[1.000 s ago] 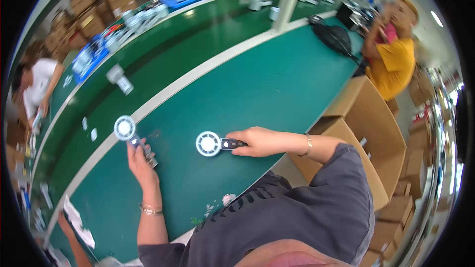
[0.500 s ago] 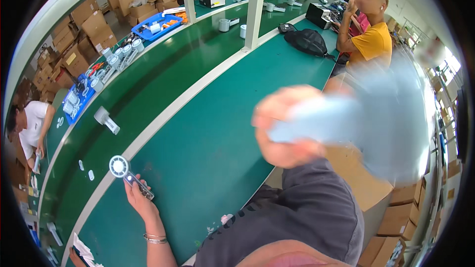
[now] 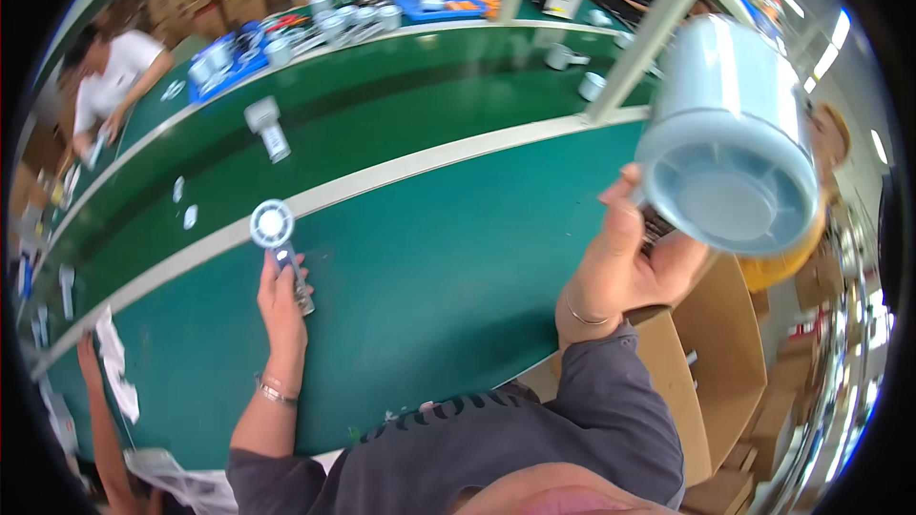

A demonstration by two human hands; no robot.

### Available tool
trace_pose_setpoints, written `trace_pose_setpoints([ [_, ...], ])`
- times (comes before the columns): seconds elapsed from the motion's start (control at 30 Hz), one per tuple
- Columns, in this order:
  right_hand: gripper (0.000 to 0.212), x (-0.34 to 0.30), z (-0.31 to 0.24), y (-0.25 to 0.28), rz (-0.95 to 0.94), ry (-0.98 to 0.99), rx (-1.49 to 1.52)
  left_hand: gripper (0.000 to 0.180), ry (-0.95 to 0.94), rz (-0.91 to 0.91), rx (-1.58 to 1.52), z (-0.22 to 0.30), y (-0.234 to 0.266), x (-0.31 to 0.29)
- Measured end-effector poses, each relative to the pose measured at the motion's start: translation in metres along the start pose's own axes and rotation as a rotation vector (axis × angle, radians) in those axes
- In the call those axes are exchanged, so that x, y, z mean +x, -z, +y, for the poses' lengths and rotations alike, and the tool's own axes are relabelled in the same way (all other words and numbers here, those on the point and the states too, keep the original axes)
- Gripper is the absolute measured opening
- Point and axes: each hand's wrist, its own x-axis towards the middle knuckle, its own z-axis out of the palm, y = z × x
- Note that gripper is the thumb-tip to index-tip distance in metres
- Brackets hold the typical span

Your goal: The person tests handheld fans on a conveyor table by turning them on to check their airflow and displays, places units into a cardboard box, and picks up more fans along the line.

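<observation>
Raised since a second ago: one pale-blue fan [image 3: 730, 133], lifted from over the desk [image 3: 448, 277] to close before the person's head, vented end tilted down. Right hand [image 3: 622, 267]: closed around its handle, mostly hidden. Second fan [image 3: 272, 224]: over the desk, round head at the pale rail [image 3: 429, 161]; left hand [image 3: 281, 303] wrapped about its handle. Beyond the rail: green surface [image 3: 382, 114], bearing one grey-white unit [image 3: 262, 116]. Beside the desk: open cardboard box [image 3: 730, 343].

Raised device [image 3: 731, 138] pale blue, spokes radiating round a plain disc; second device [image 3: 274, 225] whitish-headed with darker spoke gaps; worktop [image 3: 458, 257] teal, belt [image 3: 401, 105] deeper green, rail [image 3: 429, 158] off-white, tray [image 3: 439, 15] bright blue, wearer's shirt [image 3: 429, 467] charcoal.
</observation>
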Motion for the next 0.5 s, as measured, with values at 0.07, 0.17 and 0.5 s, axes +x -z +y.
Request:
trace_pose_setpoints([
  [0.07,0.051,-0.012,0.004,0.005,-0.041,-0.178,1.14,0.043,-0.043,-0.015,-0.007,0.001,0.0,0.003],
  [0.17,0.061,-0.02,0.014,-0.013,-0.127,0.095,0.309,0.044,-0.061,-0.008,-0.002,-0.002,0.003,0.0],
  [0.5,0.045,-0.015,-0.009,-0.029,0.172,0.235,1.019,0.043,-0.021,-0.019,-0.013,-0.001,-0.003,0.002],
])
